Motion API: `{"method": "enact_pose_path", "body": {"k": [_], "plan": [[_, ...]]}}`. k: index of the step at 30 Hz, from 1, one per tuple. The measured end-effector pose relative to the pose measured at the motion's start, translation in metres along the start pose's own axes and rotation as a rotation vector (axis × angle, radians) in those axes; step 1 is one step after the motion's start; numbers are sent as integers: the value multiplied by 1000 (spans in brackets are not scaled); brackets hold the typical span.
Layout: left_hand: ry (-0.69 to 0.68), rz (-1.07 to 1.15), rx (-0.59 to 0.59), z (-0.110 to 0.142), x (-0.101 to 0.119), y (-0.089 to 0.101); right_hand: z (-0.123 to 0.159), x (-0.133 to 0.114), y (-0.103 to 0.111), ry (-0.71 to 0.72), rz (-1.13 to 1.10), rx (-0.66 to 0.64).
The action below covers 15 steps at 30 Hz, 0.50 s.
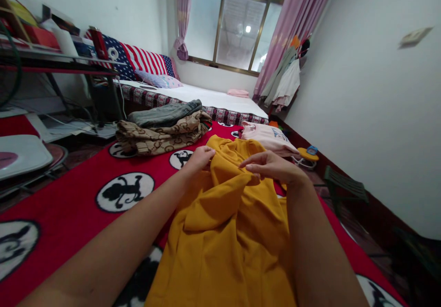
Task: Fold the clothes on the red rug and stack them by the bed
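A mustard-yellow garment [213, 247], its exact kind unclear, lies rumpled in front of me, with a loose fold raised across its middle. My left hand [202, 158] pinches the cloth at its far left edge, thumb and fingers closed on it. On the other side, my right hand [277, 165] is bent over the fold, its index finger and thumb close together on the fabric; the lower fingers are partly hidden. Under the garment spreads a red blanket [79, 206] with black-and-white monkey circles.
Folded jeans [165, 115] and brown patterned clothing [161, 137] are stacked at the far left. A pink shirt [265, 138] lies at the far right. Beyond stand a bed [206, 96], a cluttered desk [58, 61], a yellow stool [308, 154] and a dark folding stool [346, 185].
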<state>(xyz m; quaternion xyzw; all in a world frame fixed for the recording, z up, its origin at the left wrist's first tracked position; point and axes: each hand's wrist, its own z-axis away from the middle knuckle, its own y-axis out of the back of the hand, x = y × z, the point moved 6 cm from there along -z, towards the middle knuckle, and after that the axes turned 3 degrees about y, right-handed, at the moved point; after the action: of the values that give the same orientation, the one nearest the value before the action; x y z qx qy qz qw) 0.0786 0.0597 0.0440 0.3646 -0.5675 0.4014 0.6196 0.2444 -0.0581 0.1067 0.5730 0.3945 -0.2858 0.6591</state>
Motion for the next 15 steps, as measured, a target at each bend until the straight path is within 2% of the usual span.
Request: {"method": "enact_pose_path", "body": {"k": [1,3,6,10,12,15], "plan": [[-2,-123,16,-1,0,2,-7,9,1,-12,2,64],[27,-402,-28,-2,-1,7,-21,28,0,-33,2,182],[117,-774,-179,-3,-11,21,-39,54,-15,-89,66,212],[158,-888,-271,-3,-19,36,-52,71,-36,-102,168,238],[32,-935,-190,-9,-9,35,-55,73,-42,-61,222,295],[-260,-985,102,-24,21,23,-55,75,-45,-31,317,439]]}}
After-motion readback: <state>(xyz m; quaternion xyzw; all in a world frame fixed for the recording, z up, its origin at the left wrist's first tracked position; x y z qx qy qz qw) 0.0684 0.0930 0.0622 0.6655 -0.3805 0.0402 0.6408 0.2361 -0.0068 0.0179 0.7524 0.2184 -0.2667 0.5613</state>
